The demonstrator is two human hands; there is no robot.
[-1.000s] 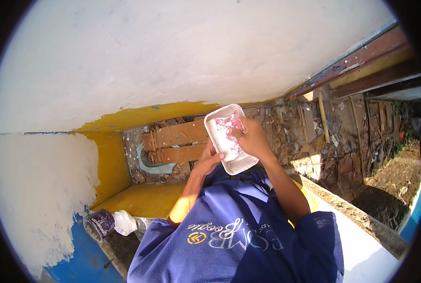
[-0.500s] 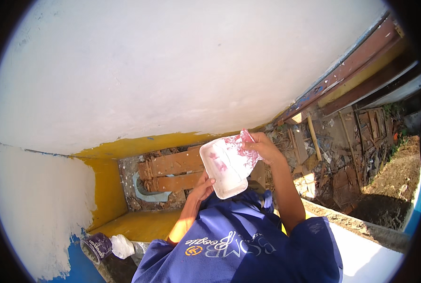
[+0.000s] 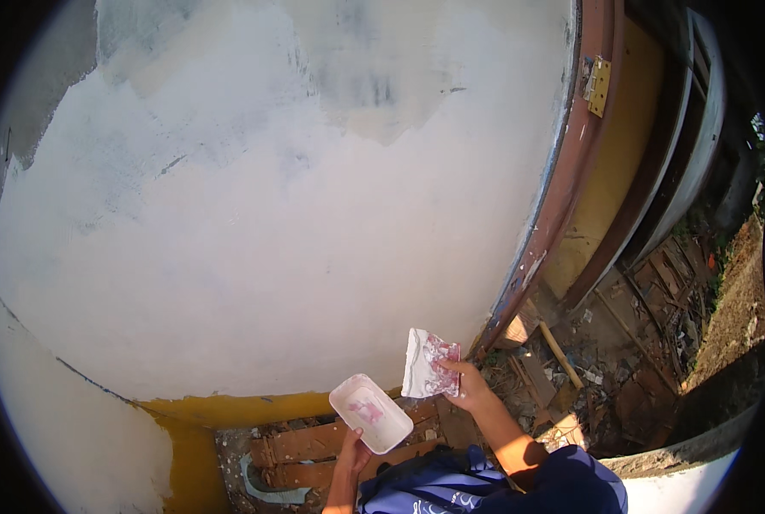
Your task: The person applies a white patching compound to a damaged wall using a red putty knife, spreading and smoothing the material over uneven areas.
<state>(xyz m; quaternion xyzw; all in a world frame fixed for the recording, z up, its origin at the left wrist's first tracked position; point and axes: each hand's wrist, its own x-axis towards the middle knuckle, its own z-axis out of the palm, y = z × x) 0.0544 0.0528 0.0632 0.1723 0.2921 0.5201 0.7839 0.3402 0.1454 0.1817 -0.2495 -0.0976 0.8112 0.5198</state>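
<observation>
A shallow white rectangular plastic tub [image 3: 393, 426] with pinkish smears inside is tilted toward me. My left hand [image 3: 354, 451] grips its near left edge, thumb over the rim. Just right of it, my right hand [image 3: 468, 385] is closed on a flat, wide putty spreader [image 3: 444, 355], pinkish red and caked with white putty along its left edge. The spreader is apart from both the tub and the wall. Ahead rises a wall [image 3: 271, 257] coated in patchy white, with greyer areas higher up.
Mustard-yellow paint [image 3: 228, 409] runs along the wall's foot. Wooden boards [image 3: 305, 444] and a pale blue curved piece [image 3: 262, 488] lie below. On the right stand a brown door frame [image 3: 562, 188] with a brass hinge [image 3: 599, 87] and a debris-strewn floor [image 3: 631, 343].
The spreader has lifted out of the tub and moved apart from it, now loaded with white putty along one edge. My view has tilted up to show more of the wall.
</observation>
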